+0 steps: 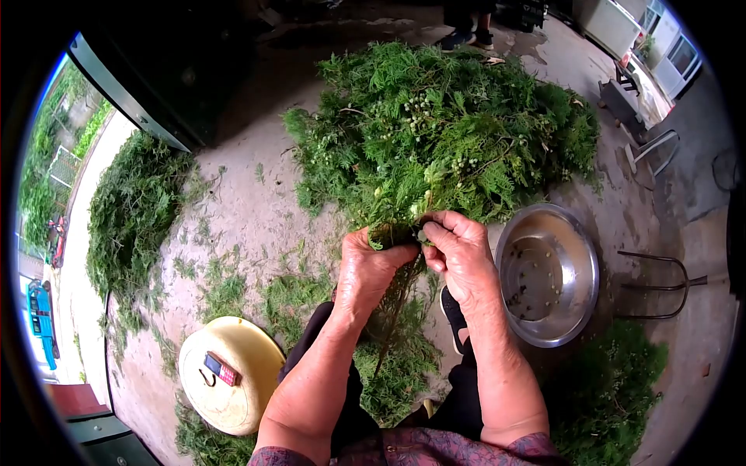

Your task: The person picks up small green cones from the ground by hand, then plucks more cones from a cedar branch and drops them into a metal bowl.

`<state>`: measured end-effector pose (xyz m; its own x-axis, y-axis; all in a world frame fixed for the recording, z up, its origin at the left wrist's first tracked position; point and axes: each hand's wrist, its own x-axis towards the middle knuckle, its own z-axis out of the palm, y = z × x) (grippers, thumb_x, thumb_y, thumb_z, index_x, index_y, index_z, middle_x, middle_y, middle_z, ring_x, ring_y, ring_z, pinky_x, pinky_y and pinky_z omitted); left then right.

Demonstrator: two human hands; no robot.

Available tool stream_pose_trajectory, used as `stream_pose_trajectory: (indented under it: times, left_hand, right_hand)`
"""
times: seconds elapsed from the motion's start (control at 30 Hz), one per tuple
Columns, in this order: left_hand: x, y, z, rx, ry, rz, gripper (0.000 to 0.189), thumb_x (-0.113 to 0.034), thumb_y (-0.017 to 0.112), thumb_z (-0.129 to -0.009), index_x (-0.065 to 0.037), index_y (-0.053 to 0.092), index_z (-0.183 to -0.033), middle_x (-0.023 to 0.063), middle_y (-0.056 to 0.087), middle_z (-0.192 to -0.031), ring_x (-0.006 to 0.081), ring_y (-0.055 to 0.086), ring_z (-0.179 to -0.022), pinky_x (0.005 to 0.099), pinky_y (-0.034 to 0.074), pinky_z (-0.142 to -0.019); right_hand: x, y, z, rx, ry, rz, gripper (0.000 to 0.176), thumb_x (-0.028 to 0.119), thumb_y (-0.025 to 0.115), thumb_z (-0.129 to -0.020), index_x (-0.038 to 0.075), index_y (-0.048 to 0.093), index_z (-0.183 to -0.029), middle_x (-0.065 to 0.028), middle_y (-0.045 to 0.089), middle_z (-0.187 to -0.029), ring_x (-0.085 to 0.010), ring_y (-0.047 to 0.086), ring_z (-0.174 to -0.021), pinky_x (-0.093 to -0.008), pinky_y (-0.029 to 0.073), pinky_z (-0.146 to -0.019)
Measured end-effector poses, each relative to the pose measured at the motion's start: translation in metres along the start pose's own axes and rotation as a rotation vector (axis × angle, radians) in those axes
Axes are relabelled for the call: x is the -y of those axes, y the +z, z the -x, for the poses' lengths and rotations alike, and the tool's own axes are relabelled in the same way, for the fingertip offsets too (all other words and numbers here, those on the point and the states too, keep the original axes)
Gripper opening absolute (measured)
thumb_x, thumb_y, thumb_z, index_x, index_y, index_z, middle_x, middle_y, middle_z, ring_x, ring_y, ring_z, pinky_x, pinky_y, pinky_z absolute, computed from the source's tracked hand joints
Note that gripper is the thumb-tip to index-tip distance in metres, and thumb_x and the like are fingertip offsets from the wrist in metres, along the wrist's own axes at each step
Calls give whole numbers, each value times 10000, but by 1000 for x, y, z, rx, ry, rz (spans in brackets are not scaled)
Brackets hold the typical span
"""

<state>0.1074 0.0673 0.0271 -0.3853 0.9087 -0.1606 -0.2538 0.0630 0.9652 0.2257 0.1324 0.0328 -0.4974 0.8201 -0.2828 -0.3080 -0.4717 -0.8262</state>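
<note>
A leafy green sprig (396, 203) with pale round cones is between my two hands, its thin brown stem hanging down between my forearms. My left hand (371, 264) is closed round the sprig's stem. Close beside it, my right hand (458, 252) has its thumb and fingers pinched together at the sprig; what lies between these fingertips is too small to name. Just beyond my hands rises a large heap of green branches (466, 124) with round cones. To the right of my right hand stands a metal basin (579, 272) with several small round bits in it.
An upturned yellow basin (210, 412) at the lower left bears a phone (221, 368). More greenery (132, 217) lies at the left, under my hands and at the lower right. A bent metal frame (660, 314) is at the right. A person's shoes (466, 39) show beyond the heap.
</note>
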Motion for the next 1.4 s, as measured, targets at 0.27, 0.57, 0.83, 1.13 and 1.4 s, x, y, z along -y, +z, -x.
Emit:
stream_pose_trajectory:
  times: [0.27, 0.57, 0.83, 1.13, 1.4]
  left_hand:
    - [-2, 3, 1, 39, -15, -16, 128, 10, 636, -730, -29, 665, -849, -13, 637, -746, 59, 534, -645, 219, 437, -594]
    - [-1, 1, 3, 63, 66, -142, 121, -59, 659, -770, -19, 650, -883, -14, 631, -748, 55, 521, -667, 226, 441, -611]
    - [1, 3, 3, 62, -37, -182, 127, -82, 670, -745, -29, 657, -860, -8, 622, -708, 58, 525, -609, 227, 438, -556]
    - [-20, 3, 8, 59, -188, -128, 115, -60, 626, -751, -22, 640, -858, -5, 622, -720, 66, 534, -632, 242, 444, -586]
    - [-10, -2, 5, 74, -127, -76, 134, -59, 616, -758, -42, 640, -888, -16, 627, -745, 68, 541, -652, 241, 446, -597]
  right_hand:
    - [-6, -4, 0, -8, -32, -90, 63, 37, 561, -836, 0, 581, -884, -22, 553, -702, -63, 470, -511, -186, 345, -406]
    - [-8, -1, 1, 0, -348, 519, 134, 31, 662, -749, -16, 605, -861, -50, 628, -743, -112, 575, -613, -232, 466, -562]
    - [-10, -1, 4, -75, -248, 511, 105, 21, 593, -767, -22, 625, -858, -38, 597, -682, -97, 527, -578, -227, 434, -528]
    - [7, 0, 9, 48, -70, -153, 67, 60, 557, -848, 15, 551, -898, -19, 554, -719, -70, 505, -558, -182, 350, -422]
    - [2, -3, 9, -13, -138, 294, 275, 85, 632, -807, -18, 589, -1059, -20, 574, -708, -50, 475, -516, -177, 378, -419]
